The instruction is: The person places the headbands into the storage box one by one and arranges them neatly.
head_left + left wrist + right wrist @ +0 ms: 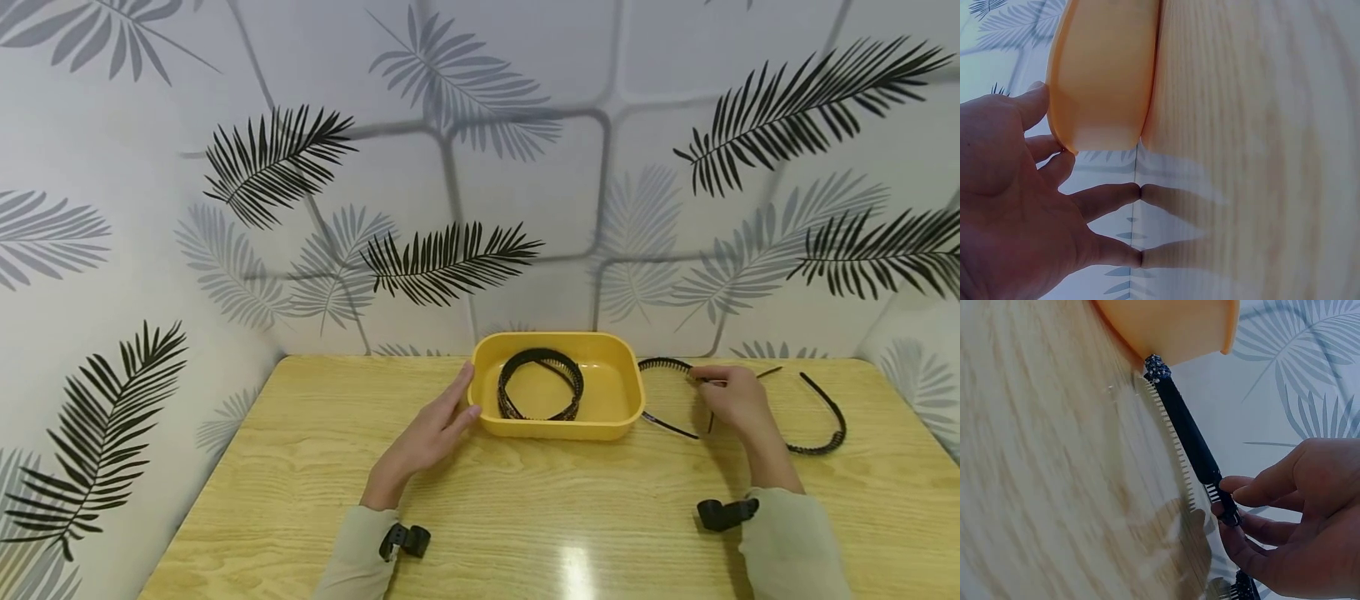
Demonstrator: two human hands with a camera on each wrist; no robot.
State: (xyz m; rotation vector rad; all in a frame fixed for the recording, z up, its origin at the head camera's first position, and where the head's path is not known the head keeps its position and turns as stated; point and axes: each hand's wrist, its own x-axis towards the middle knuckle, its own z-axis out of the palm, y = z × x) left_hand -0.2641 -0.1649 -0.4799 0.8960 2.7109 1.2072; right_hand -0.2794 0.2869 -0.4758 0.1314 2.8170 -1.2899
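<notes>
Wooden table (525,517), light grain, set in a corner against walls papered with palm-leaf print (450,167). Yellow plastic tub (630,375), rounded oblong, standing at the far middle of the table; it holds black toothed headbands (540,385) lying curled against each other on its floor. Left hand (431,429), resting flat on the table at the tub's left end, fingers straight and spread, the fingertips (1041,94) touching the tub's outer wall; it holds nothing. Right hand (738,398), just right of the tub, fingers curled, thumb and forefinger (1254,487) pinching a black comb-toothed headband (667,365) near the top of its arc. That headband lies on the table right of the tub, one rhinestone-studded tip (1157,367) just beside the tub's right wall; whether it touches cannot be told. A second black headband (828,421), loose, lies open on the table farther right, apart from the hand. Small black wrist cameras (405,540) sit on both beige sleeves at the near edge.
</notes>
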